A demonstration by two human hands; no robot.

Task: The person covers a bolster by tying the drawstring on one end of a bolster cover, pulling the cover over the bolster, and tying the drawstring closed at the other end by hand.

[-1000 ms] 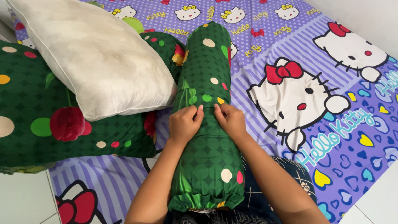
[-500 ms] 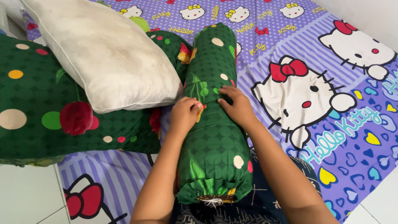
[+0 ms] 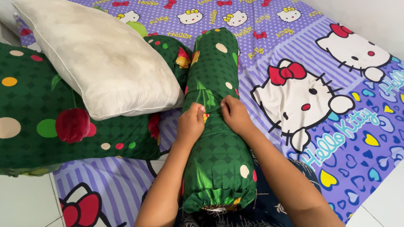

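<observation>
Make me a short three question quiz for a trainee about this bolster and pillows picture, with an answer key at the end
1. True or false: both hands rest on the green bolster.
2. Which thing lies on top of the green dotted pillow? A) a white pillow B) a folded towel C) a book
3. Fill in: the bolster lies on a ______ cartoon-cat bedsheet.

Key
1. True: the left hand and right hand pinch the cover side by side at its middle.
2. A: the white pillow leans across it.
3. Purple.
</observation>
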